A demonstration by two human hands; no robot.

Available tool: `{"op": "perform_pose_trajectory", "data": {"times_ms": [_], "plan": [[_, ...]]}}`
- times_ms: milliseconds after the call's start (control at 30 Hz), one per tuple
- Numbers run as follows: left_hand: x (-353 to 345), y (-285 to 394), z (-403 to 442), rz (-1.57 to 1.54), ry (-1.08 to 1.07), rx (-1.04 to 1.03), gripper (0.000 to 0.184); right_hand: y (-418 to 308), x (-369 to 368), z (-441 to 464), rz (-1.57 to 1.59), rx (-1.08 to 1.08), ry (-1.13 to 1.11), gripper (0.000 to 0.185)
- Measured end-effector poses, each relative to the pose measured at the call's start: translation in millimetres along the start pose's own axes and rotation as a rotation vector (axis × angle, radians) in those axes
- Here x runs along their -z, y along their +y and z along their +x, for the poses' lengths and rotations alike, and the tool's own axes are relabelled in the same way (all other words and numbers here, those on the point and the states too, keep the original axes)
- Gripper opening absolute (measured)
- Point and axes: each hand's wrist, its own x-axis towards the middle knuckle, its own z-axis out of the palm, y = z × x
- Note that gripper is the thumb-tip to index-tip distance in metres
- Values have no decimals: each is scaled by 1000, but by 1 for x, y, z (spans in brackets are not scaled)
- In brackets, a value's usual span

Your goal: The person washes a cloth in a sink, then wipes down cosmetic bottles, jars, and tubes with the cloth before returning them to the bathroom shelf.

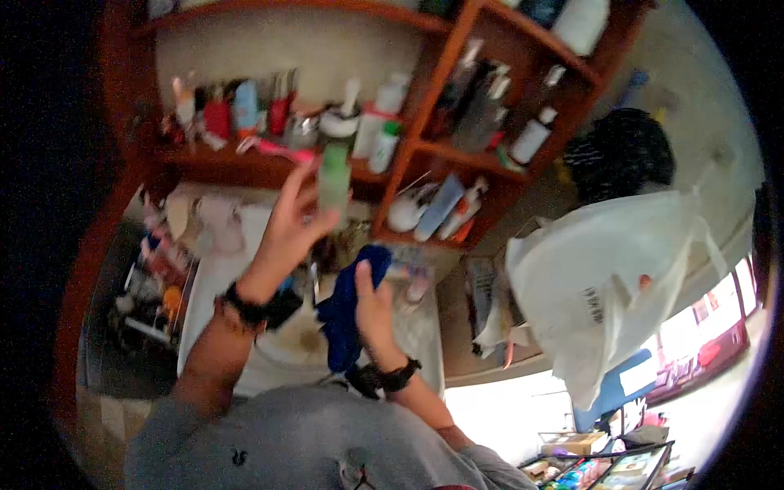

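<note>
My left hand (294, 216) is raised in front of the wooden shelf, its fingers closed round a small pale-green bottle (334, 181) that is blurred. Lower down, my right hand (376, 317) grips a bunched dark-blue cloth (347, 298), thumb lying on top of it. Both hands are above a white sink (269, 355), whose basin is partly hidden by the cloth and my arms. Behind the green bottle, a white bottle with a green cap (383, 149) stands on the shelf, close to a pink-handled item (282, 150).
The wooden shelf unit (392, 184) holds several toiletries, among them a blue tube (439, 206) and a white pump bottle (532, 139). To the right hang a white plastic bag (604, 278) and a black bag (621, 155). An open drawer-like bin of small items (151, 286) is at the left.
</note>
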Motion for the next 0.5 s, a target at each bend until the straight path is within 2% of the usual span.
{"op": "perform_pose_trajectory", "data": {"times_ms": [100, 167, 200, 267, 367, 500], "plan": [[13, 1, 29, 115, 87, -58, 64, 12, 4, -7, 129, -19, -11, 37], [22, -4, 59, 350, 86, -139, 60, -15, 0, -17, 236, -105, 45, 36], [23, -1, 70, 480, 89, -161, 59, -1, 2, -11, 217, -44, 86, 36], [23, 1, 83, 731, 88, -198, 57, 7, 3, -12, 255, -59, 78, 36], [29, -7, 95, 1020, 122, -367, 56, 4, 5, -15, 259, -105, 39, 32], [24, -12, 104, 1119, 89, -329, 60, 1, 2, -17, 258, -139, 73, 30]]}}
